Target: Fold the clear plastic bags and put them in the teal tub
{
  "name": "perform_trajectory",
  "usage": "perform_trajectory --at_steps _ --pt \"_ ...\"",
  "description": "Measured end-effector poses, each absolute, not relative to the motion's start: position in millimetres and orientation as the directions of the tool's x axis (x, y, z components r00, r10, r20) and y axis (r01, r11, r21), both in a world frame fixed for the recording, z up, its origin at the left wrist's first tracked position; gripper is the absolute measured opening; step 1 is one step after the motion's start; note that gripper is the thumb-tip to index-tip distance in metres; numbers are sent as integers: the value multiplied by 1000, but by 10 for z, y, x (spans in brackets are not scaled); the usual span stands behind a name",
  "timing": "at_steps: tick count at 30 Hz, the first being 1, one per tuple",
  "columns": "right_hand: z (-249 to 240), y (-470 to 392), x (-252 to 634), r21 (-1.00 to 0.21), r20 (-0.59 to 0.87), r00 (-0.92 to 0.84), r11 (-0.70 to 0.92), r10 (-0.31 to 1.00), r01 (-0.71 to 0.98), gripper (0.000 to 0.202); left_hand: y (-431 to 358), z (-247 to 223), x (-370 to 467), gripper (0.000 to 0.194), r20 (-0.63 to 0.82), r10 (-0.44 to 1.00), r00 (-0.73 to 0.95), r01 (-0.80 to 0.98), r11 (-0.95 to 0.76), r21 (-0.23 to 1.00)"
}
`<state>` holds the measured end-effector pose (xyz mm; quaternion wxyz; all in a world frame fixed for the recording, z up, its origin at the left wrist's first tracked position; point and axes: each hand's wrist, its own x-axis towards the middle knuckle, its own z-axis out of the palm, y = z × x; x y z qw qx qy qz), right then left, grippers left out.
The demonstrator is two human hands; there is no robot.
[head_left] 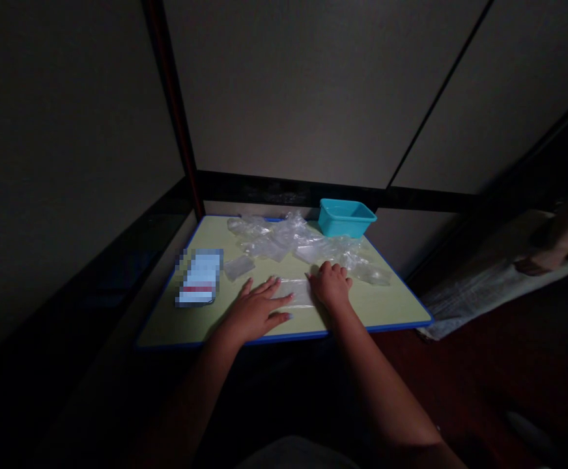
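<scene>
A clear plastic bag [296, 293] lies flattened on the small table near its front edge. My left hand [257, 309] rests on the bag's left end, palm down with the fingers spread. At the other end, my right hand [331, 285] is closed, its fingers curled over the bag's edge; the grip itself is partly hidden. Beyond both hands is a loose heap of crumpled clear plastic bags [288, 238]. One small folded bag [240, 266] lies apart, left of the heap.
A turquoise plastic bin [346, 219] stands at the table's back right. On the left lies a phone [200, 277] with a lit, blurred screen. The pale tabletop [176, 329] has a blue rim. Walls stand behind and left. Another person's arm [567, 228] shows at far right.
</scene>
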<state>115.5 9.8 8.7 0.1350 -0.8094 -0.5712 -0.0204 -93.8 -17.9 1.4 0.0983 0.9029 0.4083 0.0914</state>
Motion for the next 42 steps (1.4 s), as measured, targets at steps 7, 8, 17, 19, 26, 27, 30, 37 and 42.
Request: perform_trajectory --at_steps 7,8,17,19,26,27,30,37,42 --pt "116 161 1312 -327 52 246 -217 968 920 26 -200 24 -944 56 160 729 665 694 -683 226" --pt "125 165 1328 -331 44 204 -179 978 927 24 -200 24 -944 55 162 720 675 685 -693 225" --pt "232 214 1398 -313 -11 -93 85 996 946 20 -172 -25 -952 47 147 717 681 680 -694 237" --pt "239 235 1401 -305 -27 -108 95 994 948 19 -171 -31 -954 47 152 718 679 678 -693 244" --pt "219 322 1425 -342 -50 -158 132 986 931 14 -181 -23 -953 47 151 720 677 678 -691 252" --pt "207 330 1433 -364 -45 -165 137 985 921 14 -183 -21 -952 47 150 721 677 678 -690 253" --pt "152 346 1451 -462 -32 -188 152 982 874 13 -188 -10 -949 48 145 724 674 681 -686 258" --pt "30 396 1466 -719 -14 -196 126 981 684 27 -186 -4 -946 47 142 725 674 683 -685 255" --pt "1 402 1477 -780 -7 -113 65 994 623 16 -182 -11 -944 47 138 723 677 682 -686 254"
